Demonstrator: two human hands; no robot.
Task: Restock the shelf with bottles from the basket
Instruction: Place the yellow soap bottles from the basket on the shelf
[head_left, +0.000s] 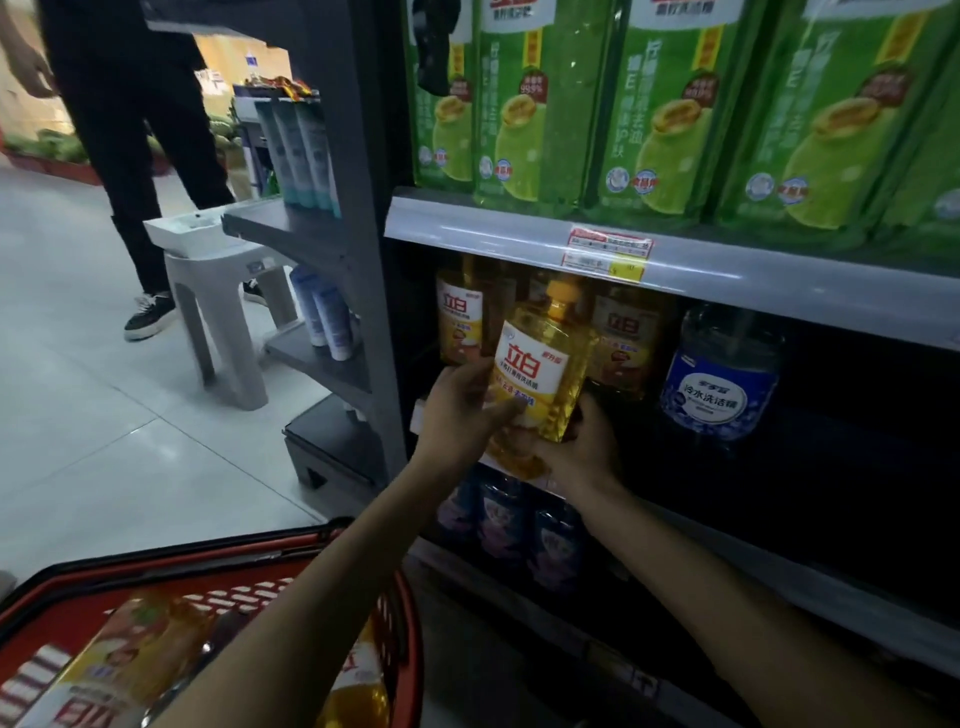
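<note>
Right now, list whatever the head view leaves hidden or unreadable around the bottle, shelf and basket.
- Yellow bottle base: head view, covered by the left hand and right hand; set down or not, cannot tell.
- Basket contents: head view, covered by the left forearm and cut off by the bottom edge; count unclear.
- Price tag: head view, blurred, unreadable.
- Shelf recess right of the blue bottle: head view, too dark.

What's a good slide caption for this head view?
Left hand and right hand hold a yellow bottle at the shelf, above the red basket.

held yellow bottle (540, 364) 1; shelved yellow bottles (460, 317) 2; blue bottle (722, 374) 1; basket (409, 623) 1
</note>
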